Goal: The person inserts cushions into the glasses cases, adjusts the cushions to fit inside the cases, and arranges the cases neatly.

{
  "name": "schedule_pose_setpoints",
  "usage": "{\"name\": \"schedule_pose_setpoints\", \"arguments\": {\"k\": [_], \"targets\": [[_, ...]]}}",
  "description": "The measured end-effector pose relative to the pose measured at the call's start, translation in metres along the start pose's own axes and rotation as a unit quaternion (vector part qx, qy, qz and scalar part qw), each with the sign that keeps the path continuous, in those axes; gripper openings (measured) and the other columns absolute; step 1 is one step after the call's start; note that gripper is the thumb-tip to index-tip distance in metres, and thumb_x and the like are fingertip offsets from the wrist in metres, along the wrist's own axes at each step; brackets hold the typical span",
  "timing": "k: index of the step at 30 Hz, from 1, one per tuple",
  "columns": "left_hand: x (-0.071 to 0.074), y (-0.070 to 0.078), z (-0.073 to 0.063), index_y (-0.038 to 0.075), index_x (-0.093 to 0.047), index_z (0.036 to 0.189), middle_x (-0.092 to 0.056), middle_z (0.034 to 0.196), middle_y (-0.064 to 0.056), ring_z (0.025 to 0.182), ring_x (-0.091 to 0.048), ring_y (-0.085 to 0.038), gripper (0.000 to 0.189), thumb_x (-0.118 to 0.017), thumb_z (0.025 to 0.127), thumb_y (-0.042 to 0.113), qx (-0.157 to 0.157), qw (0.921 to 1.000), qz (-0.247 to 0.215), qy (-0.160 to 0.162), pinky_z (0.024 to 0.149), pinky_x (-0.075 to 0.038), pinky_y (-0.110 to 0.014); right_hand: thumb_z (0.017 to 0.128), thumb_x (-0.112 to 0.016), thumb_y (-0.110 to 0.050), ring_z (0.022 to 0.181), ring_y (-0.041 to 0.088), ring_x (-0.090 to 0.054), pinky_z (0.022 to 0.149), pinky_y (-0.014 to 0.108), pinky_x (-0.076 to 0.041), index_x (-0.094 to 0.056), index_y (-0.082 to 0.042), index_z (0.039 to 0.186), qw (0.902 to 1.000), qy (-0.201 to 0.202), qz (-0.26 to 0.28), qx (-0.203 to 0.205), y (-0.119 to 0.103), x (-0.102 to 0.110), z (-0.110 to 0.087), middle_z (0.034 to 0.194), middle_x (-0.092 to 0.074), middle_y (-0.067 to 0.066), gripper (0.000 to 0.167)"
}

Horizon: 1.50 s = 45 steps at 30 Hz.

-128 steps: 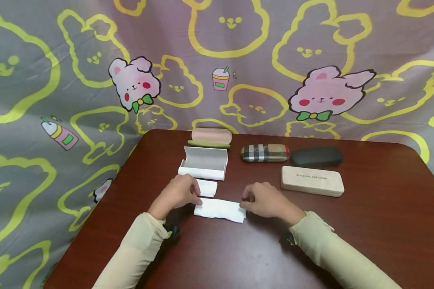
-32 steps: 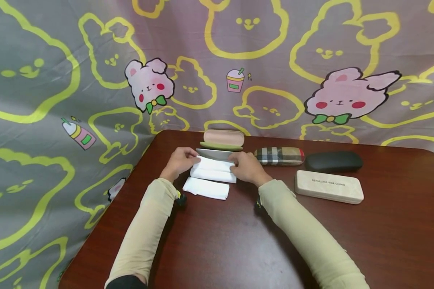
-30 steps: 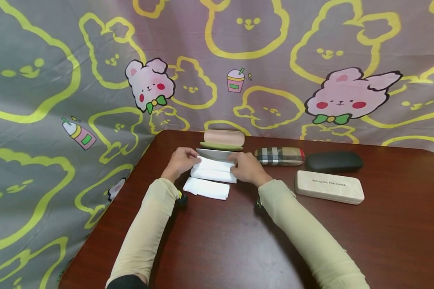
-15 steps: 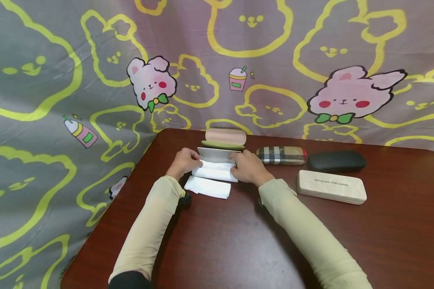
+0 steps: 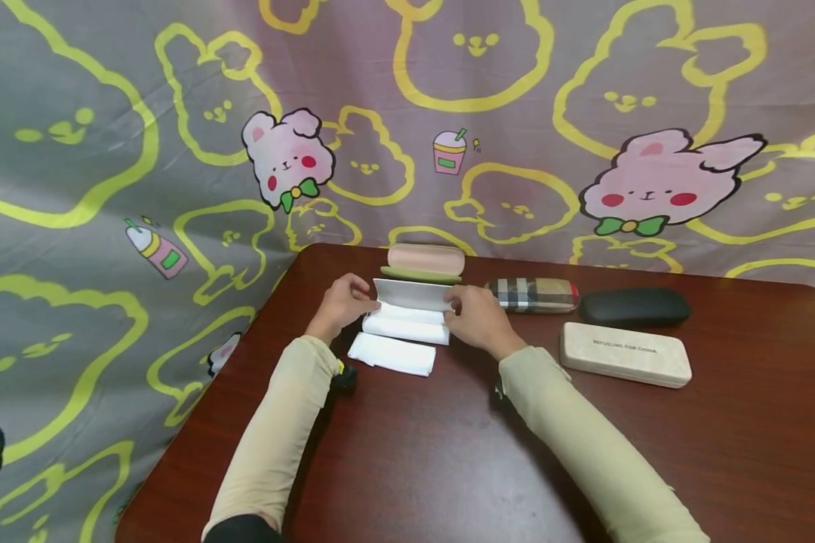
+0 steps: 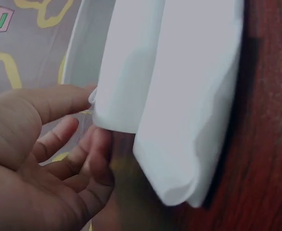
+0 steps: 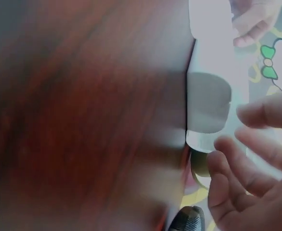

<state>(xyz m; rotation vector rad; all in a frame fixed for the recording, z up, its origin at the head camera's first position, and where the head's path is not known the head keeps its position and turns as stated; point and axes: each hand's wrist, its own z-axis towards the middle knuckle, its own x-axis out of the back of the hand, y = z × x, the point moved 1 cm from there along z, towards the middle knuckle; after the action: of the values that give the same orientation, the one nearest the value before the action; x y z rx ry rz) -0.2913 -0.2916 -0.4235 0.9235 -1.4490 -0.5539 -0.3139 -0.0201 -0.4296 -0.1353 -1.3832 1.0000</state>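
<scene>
An open white glasses case (image 5: 406, 328) stands on the table, its grey-lined lid raised. A folded white cloth (image 5: 410, 312) lies inside it. At the case's left end is my left hand (image 5: 342, 303); in the left wrist view its straight thumb (image 6: 63, 101) touches a cloth corner at the rim, and the other fingers bend loosely outside the end. My right hand (image 5: 482, 317) hovers by the right end, fingers loosely bent and apart, holding nothing in the right wrist view. A second folded white cloth (image 5: 392, 354) lies flat in front of the case.
Behind the white case stands an open green case (image 5: 424, 262) with pink lining. To the right lie a plaid case (image 5: 536, 295), a black case (image 5: 635, 307) and a cream case (image 5: 625, 353) with lettering. A patterned curtain (image 5: 380, 90) hangs behind the table (image 5: 435, 452).
The cloth went from the table into the white case and now sits lower in it than a second ago. My right hand has let go and drawn a little to the right.
</scene>
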Motion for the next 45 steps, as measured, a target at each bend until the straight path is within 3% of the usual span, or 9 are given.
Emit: {"name": "schedule_pose_setpoints", "arguments": {"k": [3, 6, 10, 13, 21, 25, 28, 38, 45], "targets": [[0.004, -0.002, -0.001, 0.008, -0.047, 0.140, -0.063, 0.101, -0.015, 0.082, -0.062, -0.027, 0.058, -0.076, 0.092, 0.024, 0.019, 0.9989, -0.034, -0.028, 0.073, -0.051, -0.039, 0.089, -0.072, -0.019, 0.089, 0.028, -0.065, 0.081, 0.046, -0.052, -0.061, -0.003, 0.123, 0.9956, 0.001, 0.067, -0.066, 0.000, 0.002, -0.004, 0.099, -0.069, 0.011, 0.039], [0.008, -0.004, -0.003, 0.017, -0.035, 0.154, -0.062, 0.106, -0.016, 0.081, -0.061, -0.026, 0.072, -0.072, 0.095, 0.033, 0.020, 0.9963, -0.049, -0.068, 0.073, -0.053, -0.039, 0.085, -0.080, -0.030, 0.092, 0.030, -0.064, 0.084, 0.046, -0.051, -0.046, -0.006, 0.139, 0.9846, -0.024, 0.120, -0.125, -0.002, 0.001, -0.008, 0.105, -0.066, 0.013, 0.068], [0.012, -0.004, -0.006, 0.022, -0.031, 0.158, -0.061, 0.112, -0.019, 0.088, -0.063, -0.029, 0.088, -0.082, 0.087, 0.025, -0.005, 0.9932, -0.028, -0.113, 0.078, -0.055, -0.042, 0.077, -0.089, -0.034, 0.102, 0.032, -0.061, 0.088, 0.047, -0.049, -0.028, -0.013, 0.155, 0.9790, -0.070, 0.134, -0.136, -0.003, -0.001, -0.011, 0.113, -0.062, 0.015, 0.101], [0.012, -0.003, -0.006, 0.021, -0.035, 0.157, -0.060, 0.118, -0.020, 0.100, -0.062, -0.032, 0.098, -0.090, 0.076, 0.011, -0.023, 0.9918, -0.009, -0.125, 0.087, -0.053, -0.045, 0.074, -0.092, -0.029, 0.103, 0.033, -0.059, 0.088, 0.047, -0.049, -0.027, -0.015, 0.156, 0.9817, -0.074, 0.127, -0.122, 0.000, -0.003, -0.011, 0.112, -0.062, 0.015, 0.106], [0.010, -0.002, -0.007, 0.017, -0.045, 0.146, -0.060, 0.121, -0.021, 0.110, -0.059, -0.035, 0.093, -0.090, 0.068, -0.006, -0.022, 0.9933, -0.016, -0.112, 0.088, -0.052, -0.046, 0.068, -0.095, -0.023, 0.112, 0.035, -0.058, 0.093, 0.049, -0.048, -0.044, -0.012, 0.143, 0.9883, -0.032, 0.114, -0.097, 0.002, -0.007, -0.013, 0.117, -0.064, 0.020, 0.091], [0.011, -0.002, -0.010, 0.006, -0.057, 0.124, -0.060, 0.113, -0.019, 0.102, -0.060, -0.033, 0.065, -0.090, 0.069, -0.006, -0.030, 0.9943, -0.008, -0.102, 0.081, -0.054, -0.040, 0.070, -0.094, -0.023, 0.095, 0.031, -0.058, 0.084, 0.046, -0.048, -0.062, -0.009, 0.112, 0.9956, -0.017, 0.072, -0.058, -0.002, -0.008, -0.015, 0.104, -0.064, 0.013, 0.055], [0.011, -0.003, -0.013, 0.003, -0.064, 0.111, -0.061, 0.107, -0.017, 0.094, -0.061, -0.031, 0.049, -0.090, 0.070, -0.005, -0.033, 0.9946, -0.001, -0.098, 0.077, -0.054, -0.037, 0.072, -0.092, -0.024, 0.081, 0.027, -0.053, 0.075, 0.042, -0.046, -0.064, -0.010, 0.093, 0.9982, -0.014, 0.041, -0.041, -0.006, -0.008, -0.018, 0.091, -0.062, 0.008, 0.038], [0.015, -0.005, -0.021, 0.003, -0.065, 0.115, -0.063, 0.108, -0.017, 0.096, -0.062, -0.030, 0.050, -0.091, 0.072, 0.004, -0.019, 0.9958, 0.015, -0.088, 0.082, -0.054, -0.039, 0.075, -0.090, -0.027, 0.090, 0.028, -0.056, 0.081, 0.046, -0.047, -0.069, -0.008, 0.097, 0.9993, -0.010, 0.015, -0.034, -0.011, -0.005, -0.026, 0.098, -0.062, 0.010, 0.036], [0.023, -0.009, -0.036, 0.000, -0.063, 0.110, -0.063, 0.089, -0.013, 0.079, -0.060, -0.026, 0.046, -0.090, 0.075, 0.011, 0.034, 0.9953, 0.055, -0.072, 0.072, -0.052, -0.037, 0.087, -0.078, -0.029, 0.069, 0.022, -0.061, 0.059, 0.041, -0.050, -0.072, -0.015, 0.086, 0.9989, 0.012, -0.034, -0.030, -0.030, -0.002, -0.037, 0.076, -0.064, -0.001, 0.015]]}}
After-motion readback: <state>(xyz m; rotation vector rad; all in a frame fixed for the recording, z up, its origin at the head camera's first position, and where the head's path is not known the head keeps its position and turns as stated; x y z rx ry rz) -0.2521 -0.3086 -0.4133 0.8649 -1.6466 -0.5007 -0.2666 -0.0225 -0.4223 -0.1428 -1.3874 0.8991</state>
